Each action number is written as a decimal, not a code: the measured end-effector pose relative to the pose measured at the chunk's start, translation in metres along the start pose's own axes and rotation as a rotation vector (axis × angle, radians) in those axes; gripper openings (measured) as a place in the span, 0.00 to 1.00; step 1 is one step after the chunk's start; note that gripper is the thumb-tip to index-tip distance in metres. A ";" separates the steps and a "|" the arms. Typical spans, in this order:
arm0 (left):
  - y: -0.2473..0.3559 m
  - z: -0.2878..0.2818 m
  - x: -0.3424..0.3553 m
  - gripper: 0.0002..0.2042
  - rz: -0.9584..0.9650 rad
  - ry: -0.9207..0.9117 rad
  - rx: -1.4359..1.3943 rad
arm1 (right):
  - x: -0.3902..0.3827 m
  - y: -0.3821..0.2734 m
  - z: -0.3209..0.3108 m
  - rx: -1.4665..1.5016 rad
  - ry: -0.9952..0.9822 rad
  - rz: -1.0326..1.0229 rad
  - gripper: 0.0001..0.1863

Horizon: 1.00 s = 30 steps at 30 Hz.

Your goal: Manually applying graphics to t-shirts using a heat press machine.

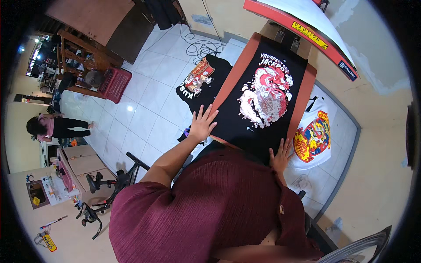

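A black T-shirt (229,115) lies flat over the reddish-brown board (303,94) of a heat press. Its print (267,96) has white lettering above a red, pink and white swirling figure. My left hand (202,126) is spread at the board's near left edge, fingertips by the cloth. At the near right edge, my right hand (281,157) has its fingers apart beside the shirt. Neither hand grips anything. The shirt's lower end runs down toward my body, where my maroon top hides part of it.
The press's raised red-rimmed upper part (302,31) juts over the far right. Another black printed shirt (206,83) hangs at left, a white one (316,142) at right. Cables (199,44), a red crate (116,84), an exercise bike (120,182) and another person (57,126) are farther left.
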<state>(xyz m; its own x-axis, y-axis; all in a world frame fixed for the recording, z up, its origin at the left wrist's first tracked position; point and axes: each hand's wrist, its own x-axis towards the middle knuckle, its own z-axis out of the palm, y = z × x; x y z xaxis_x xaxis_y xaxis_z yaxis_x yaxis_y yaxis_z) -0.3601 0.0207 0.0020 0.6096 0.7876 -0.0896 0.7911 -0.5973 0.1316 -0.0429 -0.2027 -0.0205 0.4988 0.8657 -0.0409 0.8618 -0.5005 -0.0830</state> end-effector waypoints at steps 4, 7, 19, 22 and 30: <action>0.001 -0.003 0.000 0.25 -0.107 -0.044 -0.038 | -0.004 0.007 0.007 0.010 0.020 0.042 0.38; -0.001 -0.001 -0.001 0.25 -0.126 -0.055 -0.052 | -0.006 0.009 0.007 0.039 0.032 0.067 0.38; -0.006 0.008 0.000 0.24 -0.151 -0.035 -0.088 | -0.012 0.021 0.010 0.091 0.032 0.119 0.34; -0.008 0.008 -0.002 0.24 -0.162 -0.035 -0.084 | -0.011 0.018 0.009 0.115 0.011 0.120 0.33; -0.007 0.000 -0.004 0.24 -0.160 -0.049 -0.006 | -0.016 0.025 0.012 0.140 0.020 0.120 0.31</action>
<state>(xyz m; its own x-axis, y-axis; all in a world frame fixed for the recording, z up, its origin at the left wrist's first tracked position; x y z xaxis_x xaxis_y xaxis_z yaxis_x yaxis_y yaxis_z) -0.3676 0.0219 0.0010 0.4773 0.8644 -0.1579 0.8782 -0.4634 0.1180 -0.0304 -0.2290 -0.0341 0.6002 0.7989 -0.0389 0.7755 -0.5931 -0.2167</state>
